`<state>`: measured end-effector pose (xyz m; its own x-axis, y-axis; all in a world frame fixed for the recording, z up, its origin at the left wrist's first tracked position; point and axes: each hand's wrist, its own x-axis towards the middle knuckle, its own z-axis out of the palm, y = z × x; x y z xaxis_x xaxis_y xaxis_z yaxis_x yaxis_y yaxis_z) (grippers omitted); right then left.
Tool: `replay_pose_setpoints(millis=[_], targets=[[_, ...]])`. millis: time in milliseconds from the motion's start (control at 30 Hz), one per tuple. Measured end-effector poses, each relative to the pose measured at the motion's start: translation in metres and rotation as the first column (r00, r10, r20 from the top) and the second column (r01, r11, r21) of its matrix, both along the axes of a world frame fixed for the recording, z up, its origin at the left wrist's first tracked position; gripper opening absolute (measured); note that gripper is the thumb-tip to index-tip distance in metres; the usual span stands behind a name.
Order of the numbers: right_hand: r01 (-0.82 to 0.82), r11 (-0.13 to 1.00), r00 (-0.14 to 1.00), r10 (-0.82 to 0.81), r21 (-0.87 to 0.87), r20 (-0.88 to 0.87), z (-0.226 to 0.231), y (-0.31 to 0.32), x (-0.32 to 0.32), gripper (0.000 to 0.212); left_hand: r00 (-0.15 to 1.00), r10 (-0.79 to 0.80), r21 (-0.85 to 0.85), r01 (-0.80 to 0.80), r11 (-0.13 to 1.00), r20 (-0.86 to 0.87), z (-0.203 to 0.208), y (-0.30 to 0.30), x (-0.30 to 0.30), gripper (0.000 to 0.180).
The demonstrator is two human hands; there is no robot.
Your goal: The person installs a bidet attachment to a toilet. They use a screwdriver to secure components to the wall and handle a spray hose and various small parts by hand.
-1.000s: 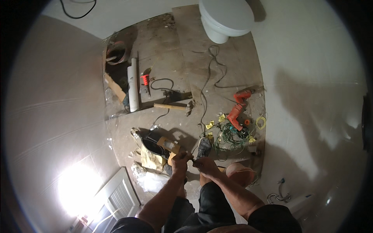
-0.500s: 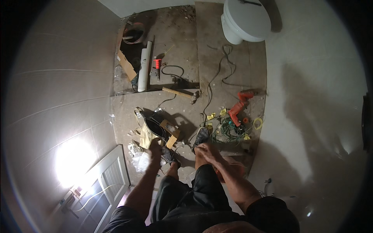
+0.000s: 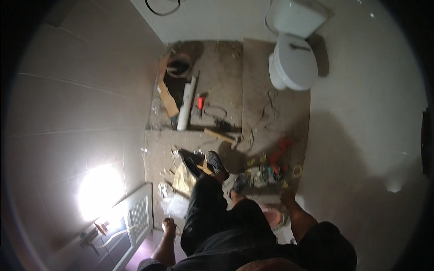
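Note:
My left hand (image 3: 169, 225) hangs beside my left leg with its fingers curled; whatever is in them, if anything, is too small to make out. It is nearest to a crumpled white plastic bag (image 3: 175, 206). Beyond that lies a cream cloth bag (image 3: 183, 179) with a dark opening. Out on the right side, my right hand (image 3: 287, 198) hangs near a tangle of green cords (image 3: 260, 177), its fingers smeared by motion. A red power drill (image 3: 277, 158) lies past the cords. One foot steps in front of the other.
A hammer (image 3: 220, 136), a red-handled chisel (image 3: 200, 103) and white pipes (image 3: 184, 108) lie farther ahead. A bucket (image 3: 180, 67) stands at the far left, a toilet (image 3: 296, 61) at the far right. A reddish bucket (image 3: 272, 217) is by my right leg. A bright lamp (image 3: 101, 192) shines at the left.
I have straightened up and stepped forward. My hands have moved apart and back from my legs and feet to my sides. My left foot now is ahead.

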<state>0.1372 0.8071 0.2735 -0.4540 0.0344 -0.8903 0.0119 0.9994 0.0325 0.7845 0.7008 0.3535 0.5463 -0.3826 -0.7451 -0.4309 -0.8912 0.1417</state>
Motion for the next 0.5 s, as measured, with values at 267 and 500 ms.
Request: replay_pose_setpoints(millis=[267, 500], targets=[[-0.276, 0.789, 0.961, 0.241, -0.55, -0.137, 0.069, -0.153, -0.023, 0.02, 0.919, -0.34, -0.316, 0.268, 0.91, -0.198, -0.082, -0.225, -0.023, 0.014], [0.002, 0.987, 0.985, -0.029, -0.159, -0.171, 0.096, -0.25, -0.025, 0.016, 0.899, -0.171, -0.384, 0.004, 0.924, -0.404, -0.07, -0.315, -0.01, 0.016]])
